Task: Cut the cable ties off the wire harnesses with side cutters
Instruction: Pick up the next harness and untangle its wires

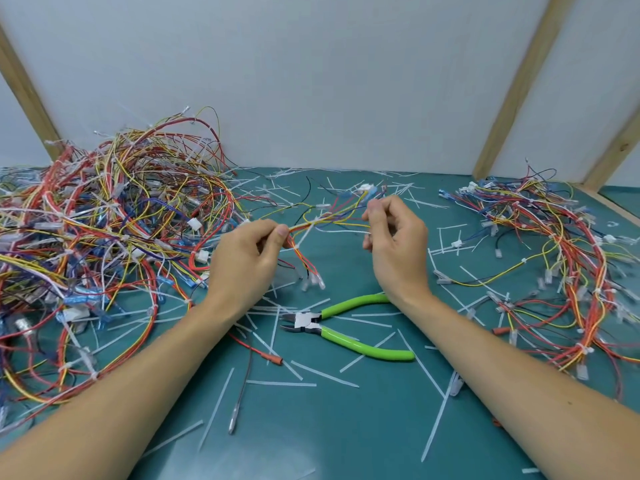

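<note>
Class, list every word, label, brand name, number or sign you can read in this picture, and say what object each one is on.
None: no readable text appears anywhere in this view.
Side cutters: no brand or number shows on the green handles or the metal head.
Wire harness held in the left hand and right hand: its connectors show no legible marking.
Cut ties on the mat: plain.

**Open lane down the middle, tangles on both flanks**

The left side of the green mat [346, 427] is blocked by a large wire pile [104, 220]; the right side is crowded by a smaller harness heap [554, 254]. Between them, passage is hindered only by the side cutters [346, 327] and scattered cut ties [325, 374]. The far edge is closed by a white wall [311, 81].
</note>
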`<state>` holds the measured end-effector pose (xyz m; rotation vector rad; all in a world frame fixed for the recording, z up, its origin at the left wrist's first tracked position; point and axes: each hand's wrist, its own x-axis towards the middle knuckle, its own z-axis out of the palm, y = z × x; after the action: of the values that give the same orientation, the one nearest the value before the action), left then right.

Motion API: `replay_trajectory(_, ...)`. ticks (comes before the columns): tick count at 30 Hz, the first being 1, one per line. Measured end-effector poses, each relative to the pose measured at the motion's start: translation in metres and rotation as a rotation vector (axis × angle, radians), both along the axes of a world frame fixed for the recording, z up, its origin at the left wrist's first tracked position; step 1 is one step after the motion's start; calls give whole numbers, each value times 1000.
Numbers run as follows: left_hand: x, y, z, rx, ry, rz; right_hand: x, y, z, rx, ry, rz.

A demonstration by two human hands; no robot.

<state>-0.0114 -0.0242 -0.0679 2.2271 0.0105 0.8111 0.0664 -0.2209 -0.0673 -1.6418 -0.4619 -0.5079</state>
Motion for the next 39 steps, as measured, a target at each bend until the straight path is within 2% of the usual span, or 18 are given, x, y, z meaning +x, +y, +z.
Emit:
replay_trajectory(6,-6,-6,8,180,-44,48,1,-1,-1,-9,11,-20)
replay_trajectory(13,-7,-9,14,88,-155,76,-5,1,1,-163,-209,-10)
replay_trajectory(17,-6,-9,14,162,-128,30,-7,2,1,-226,-300,16)
replay_trajectory(23,-5,-9,12,185,-27,4,-8,2,1,-205,-284,32)
replay_trajectory(30,-4,-6,8,155,-27,38,-10,2,5,-146,-204,56)
replay_trajectory(36,-1,-3,3,43,-79,174,-10,-5,40,-325,-297,-165)
replay_trajectory(39,0,-3,2,44,-57,192,-10,-8,69,-609,-181,2)
